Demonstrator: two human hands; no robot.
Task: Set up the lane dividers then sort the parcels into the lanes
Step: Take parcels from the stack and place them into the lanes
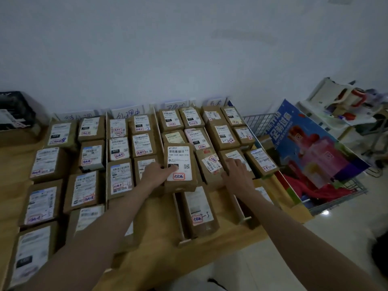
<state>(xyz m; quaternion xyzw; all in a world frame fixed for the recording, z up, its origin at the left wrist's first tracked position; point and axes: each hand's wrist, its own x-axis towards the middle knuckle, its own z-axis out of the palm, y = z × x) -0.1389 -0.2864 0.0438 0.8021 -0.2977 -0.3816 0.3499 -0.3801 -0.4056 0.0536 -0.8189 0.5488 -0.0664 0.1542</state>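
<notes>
Several brown cardboard parcels with white shipping labels fill the lanes on a wooden table. Thin pale lane dividers run from the wall toward the front edge. My left hand grips one parcel by its left side, thumb on the label; the parcel sits raised above its neighbours in the third lane. My right hand lies flat, fingers spread, on a parcel in the fourth lane. Handwritten lane signs stand against the wall behind the rows.
A wire basket holding a colourful printed box stands right of the table. A white shelf with tape rolls is at the far right. A dark crate sits at the far left. Tiled floor lies beyond the table's front edge.
</notes>
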